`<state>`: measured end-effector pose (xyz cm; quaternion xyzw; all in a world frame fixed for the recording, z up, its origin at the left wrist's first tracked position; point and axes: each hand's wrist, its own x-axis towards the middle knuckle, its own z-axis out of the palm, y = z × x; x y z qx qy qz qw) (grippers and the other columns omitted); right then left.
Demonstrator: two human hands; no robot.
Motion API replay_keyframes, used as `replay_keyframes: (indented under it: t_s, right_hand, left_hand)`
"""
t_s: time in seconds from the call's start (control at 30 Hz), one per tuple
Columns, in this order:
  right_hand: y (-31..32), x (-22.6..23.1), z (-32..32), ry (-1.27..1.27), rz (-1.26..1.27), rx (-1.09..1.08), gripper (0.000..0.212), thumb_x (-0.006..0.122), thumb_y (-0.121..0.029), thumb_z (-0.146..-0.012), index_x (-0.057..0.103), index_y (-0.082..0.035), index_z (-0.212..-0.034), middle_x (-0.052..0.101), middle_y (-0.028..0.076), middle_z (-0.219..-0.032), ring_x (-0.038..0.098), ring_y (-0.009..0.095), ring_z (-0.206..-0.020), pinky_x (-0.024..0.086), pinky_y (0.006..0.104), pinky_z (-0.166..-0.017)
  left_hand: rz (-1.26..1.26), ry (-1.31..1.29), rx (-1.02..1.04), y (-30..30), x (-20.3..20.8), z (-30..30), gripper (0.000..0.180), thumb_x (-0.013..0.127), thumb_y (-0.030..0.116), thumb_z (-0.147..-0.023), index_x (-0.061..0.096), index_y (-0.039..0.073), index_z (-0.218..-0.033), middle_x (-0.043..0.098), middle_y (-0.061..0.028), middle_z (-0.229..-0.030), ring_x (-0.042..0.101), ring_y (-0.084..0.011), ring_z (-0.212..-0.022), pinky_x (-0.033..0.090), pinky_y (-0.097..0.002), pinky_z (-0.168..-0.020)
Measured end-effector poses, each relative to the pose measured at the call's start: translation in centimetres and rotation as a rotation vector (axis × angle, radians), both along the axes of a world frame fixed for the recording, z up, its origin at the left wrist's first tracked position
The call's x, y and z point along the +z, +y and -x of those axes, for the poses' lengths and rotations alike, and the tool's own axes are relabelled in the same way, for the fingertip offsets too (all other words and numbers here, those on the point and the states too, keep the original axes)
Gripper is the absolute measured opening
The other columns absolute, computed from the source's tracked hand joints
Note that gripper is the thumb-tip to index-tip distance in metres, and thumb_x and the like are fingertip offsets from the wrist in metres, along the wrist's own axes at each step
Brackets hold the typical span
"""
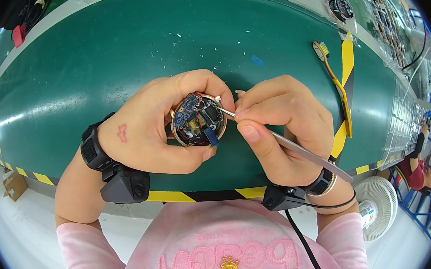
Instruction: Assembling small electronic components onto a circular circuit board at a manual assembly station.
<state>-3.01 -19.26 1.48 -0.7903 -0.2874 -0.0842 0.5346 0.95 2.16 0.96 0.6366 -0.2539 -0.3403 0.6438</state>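
My left hand is wrapped round the rim of a small round device, its open side facing up. Inside the gold-coloured rim show a blue circuit board, thin red wires and dark parts. Between thumb and fingers of my right hand is a slim metal tool, with a broad flat blade at its rear end. Its narrow tip reaches the device's right upper rim, beside a small white bit. Whether the tip touches the rim I cannot tell.
On the green work mat lie white crumbs and a blue scrap. A yellow toothbrush rests at the right, across striped tape. Another round device sits at the far right. A white fan stands beyond the table's edge; another person is farther right.
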Motion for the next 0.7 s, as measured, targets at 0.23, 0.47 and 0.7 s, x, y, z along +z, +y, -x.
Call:
replay_keyframes:
  t_s: [0.23, 0.47, 0.7]
  right_hand:
    - [-0.18, 0.03, 0.06, -0.007, 0.002, 0.011, 0.007, 0.065, -0.004, -0.085, 0.060, -0.001, -0.089, 0.064, 0.013, -0.084, 0.062, 0.022, -0.073, 0.057, 0.0340, -0.071]
    - [0.02, 0.22, 0.33, -0.043, 0.068, -0.003, 0.011, 0.068, -0.003, -0.083, 0.060, -0.001, -0.089, 0.064, 0.013, -0.085, 0.063, 0.022, -0.074, 0.056, 0.0328, -0.071]
    - [0.63, -0.34, 0.54, -0.168, 0.082, -0.039, 0.015, 0.071, 0.000, -0.079, 0.062, -0.001, -0.091, 0.064, 0.012, -0.088, 0.063, 0.022, -0.075, 0.054, 0.0307, -0.068]
  left_hand:
    - [0.005, -0.064, -0.009, -0.07, -0.09, -0.03, 0.047, 0.073, 0.006, -0.060, 0.053, 0.001, -0.103, 0.057, -0.0006, -0.090, 0.051, -0.0047, -0.076, 0.042, -0.0184, -0.066]
    - [0.002, -0.013, -0.017, 0.06, -0.05, -0.11, 0.049, 0.074, 0.007, -0.061, 0.053, 0.001, -0.104, 0.057, -0.0015, -0.092, 0.052, -0.0057, -0.078, 0.043, -0.0192, -0.069]
    - [0.104, 0.084, 0.032, -0.16, -0.28, 0.03, 0.039, 0.069, 0.003, -0.067, 0.055, 0.001, -0.103, 0.060, -0.0023, -0.089, 0.056, -0.0072, -0.077, 0.047, -0.0223, -0.068]
